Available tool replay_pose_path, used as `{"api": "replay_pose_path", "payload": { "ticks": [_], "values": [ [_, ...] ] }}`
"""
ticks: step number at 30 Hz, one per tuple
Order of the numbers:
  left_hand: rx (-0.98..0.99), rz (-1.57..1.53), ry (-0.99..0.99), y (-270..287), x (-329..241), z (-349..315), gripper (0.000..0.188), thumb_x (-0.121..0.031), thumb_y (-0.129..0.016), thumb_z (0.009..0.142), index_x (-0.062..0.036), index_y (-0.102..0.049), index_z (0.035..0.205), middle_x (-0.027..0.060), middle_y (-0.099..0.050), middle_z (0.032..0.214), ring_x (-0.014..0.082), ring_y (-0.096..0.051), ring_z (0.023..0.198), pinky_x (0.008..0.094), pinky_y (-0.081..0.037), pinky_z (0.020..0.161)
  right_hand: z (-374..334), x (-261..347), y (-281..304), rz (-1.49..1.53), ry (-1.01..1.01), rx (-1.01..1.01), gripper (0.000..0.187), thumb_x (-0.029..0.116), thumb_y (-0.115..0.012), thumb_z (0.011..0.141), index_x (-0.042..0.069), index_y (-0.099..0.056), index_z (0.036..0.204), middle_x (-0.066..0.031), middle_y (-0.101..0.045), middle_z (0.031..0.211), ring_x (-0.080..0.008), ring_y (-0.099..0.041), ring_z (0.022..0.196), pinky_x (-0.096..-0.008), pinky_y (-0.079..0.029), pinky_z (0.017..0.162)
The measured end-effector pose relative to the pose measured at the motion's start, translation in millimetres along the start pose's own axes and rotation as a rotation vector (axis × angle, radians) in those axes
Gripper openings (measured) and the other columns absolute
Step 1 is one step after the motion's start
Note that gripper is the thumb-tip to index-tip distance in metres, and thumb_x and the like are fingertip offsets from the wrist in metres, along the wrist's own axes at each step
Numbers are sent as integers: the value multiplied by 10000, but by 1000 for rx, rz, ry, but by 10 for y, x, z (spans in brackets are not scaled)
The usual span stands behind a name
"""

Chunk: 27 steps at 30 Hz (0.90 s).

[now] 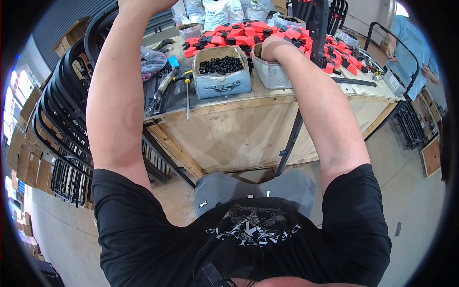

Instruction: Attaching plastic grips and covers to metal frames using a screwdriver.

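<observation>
My left arm reaches up to the top edge, where only part of my left hand point(145, 4) shows; its fingers are out of sight. It is nearest to a curved black metal tube point(101, 21). My right hand point(272, 46) dips into a worn whitish carton point(271, 74), and the rim hides its fingers and whatever they touch. Beside this carton stands another open box point(222, 86), filled with small black ring-like parts point(221, 65). A heap of red-and-black plastic pieces point(241, 33) lies behind both. An upright black metal bar point(318, 36) rises just right of my right hand.
A screwdriver point(187, 95) and other tools lie on the wooden table point(272, 94), left of the boxes. Black tube frames point(57, 103) are stacked at the left. White sacks point(216, 13) stand at the back. Another person point(412, 43) stands at the far right by a black frame.
</observation>
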State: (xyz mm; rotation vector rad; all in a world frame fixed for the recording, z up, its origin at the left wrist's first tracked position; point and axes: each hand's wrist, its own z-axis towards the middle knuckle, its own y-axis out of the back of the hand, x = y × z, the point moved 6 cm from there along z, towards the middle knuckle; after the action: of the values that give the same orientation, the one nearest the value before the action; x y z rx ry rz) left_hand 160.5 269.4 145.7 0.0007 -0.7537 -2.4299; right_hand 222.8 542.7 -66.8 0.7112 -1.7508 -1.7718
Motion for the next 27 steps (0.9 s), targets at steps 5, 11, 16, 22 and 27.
{"api": "replay_pose_path", "payload": {
  "ticks": [5,11,16,22,27],
  "values": [
    [11,-9,0,3,9,0,663,-577,-368,1050,-42,-753,982,207,-744,1012,394,-685,1014,493,-528,886,10,36,-39,-32,1,92,440,269,-560,966,100,-665,1359,-122,-625,1430,-353,-606,1307,-485,-495,1049],
    [-10,-27,-11,32,-37,-24,660,-567,-365,1053,-41,-755,972,206,-745,993,398,-687,994,493,-529,877,-402,8,268,190,-128,-132,444,275,-595,935,83,-680,1326,-179,-636,1392,-352,-626,1275,-440,-518,1029],
    [17,-57,-3,-37,25,-18,630,-567,-387,1048,-56,-752,1010,217,-739,1043,393,-681,1033,489,-521,900,-1020,54,505,611,187,-722,377,300,-539,958,-9,-695,1106,-225,-714,1124,-356,-698,1030,-432,-546,894],
    [-567,-176,-328,5,-124,-596,507,-499,-607,969,-96,-640,1276,215,-545,1330,396,-543,1208,476,-447,1007,-2312,-84,-1304,2239,419,127,205,239,-442,994,78,-509,888,-74,-513,719,-195,-500,584,-350,-423,514],
    [650,-531,-111,-1353,-463,-1086,414,-275,-729,908,-28,-677,1236,137,-718,1114,278,-669,985,365,-521,870,-3058,-384,-3105,2236,-516,472,236,312,-452,1012,97,-550,1003,-54,-549,791,-190,-510,671,-325,-372,585]
  ]
}}
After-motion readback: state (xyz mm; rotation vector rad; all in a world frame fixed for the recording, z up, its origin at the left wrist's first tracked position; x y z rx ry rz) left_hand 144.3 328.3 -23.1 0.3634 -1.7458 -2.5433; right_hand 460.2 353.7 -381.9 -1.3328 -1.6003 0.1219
